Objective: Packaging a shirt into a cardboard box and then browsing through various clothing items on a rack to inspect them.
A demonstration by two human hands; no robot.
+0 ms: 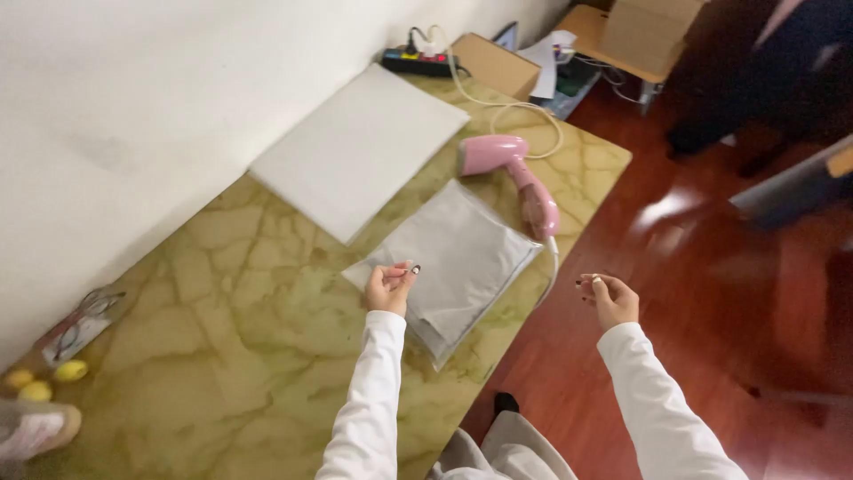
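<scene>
My left hand (389, 286) hovers over the near corner of a grey plastic mailing bag (453, 258) that lies flat on the green marbled table (231, 338). Its fingers are curled loosely and hold nothing that I can see. My right hand (609, 298) hangs past the table's edge, over the red wooden floor, fingers lightly curled and empty. Both arms wear white sleeves. A pink handheld garment steamer (514, 174) lies just beyond the bag, its cord running off the table edge.
A white flat board (360, 147) lies by the wall. A black power strip (418, 62) and cardboard boxes (498, 64) sit at the far end. Glasses (82, 318) and small yellow fruits (43, 380) lie at the near left. A dark-clothed person (764, 80) stands far right.
</scene>
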